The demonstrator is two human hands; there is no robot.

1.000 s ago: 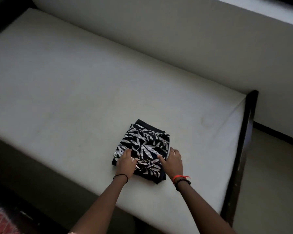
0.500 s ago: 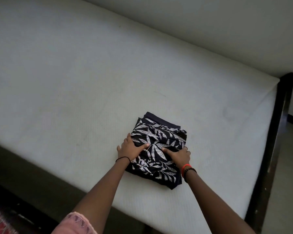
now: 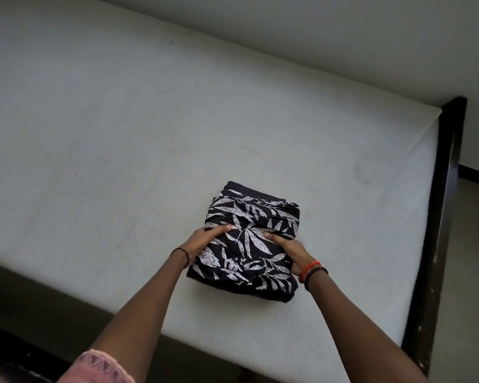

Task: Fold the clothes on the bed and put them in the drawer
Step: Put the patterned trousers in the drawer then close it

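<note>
A folded dark garment with a white leaf print [image 3: 250, 239] lies on the white mattress [image 3: 122, 134], near its front edge. My left hand [image 3: 202, 240] grips the garment's left side, thumb on top and fingers tucked under the edge. My right hand [image 3: 289, 251] holds the right side the same way, thumb pressed on the print. The fingers of both hands are hidden beneath the cloth. No drawer is in view.
A dark wooden bed frame [image 3: 437, 244] runs along the mattress's right end, with pale floor [image 3: 470, 272] beyond it. A light wall [image 3: 343, 37] backs the bed. The dark bed side [image 3: 39, 305] drops below the front edge.
My hands went from resting flat on top of the folded garment to gripping its left and right sides. The view has moved closer to the bed.
</note>
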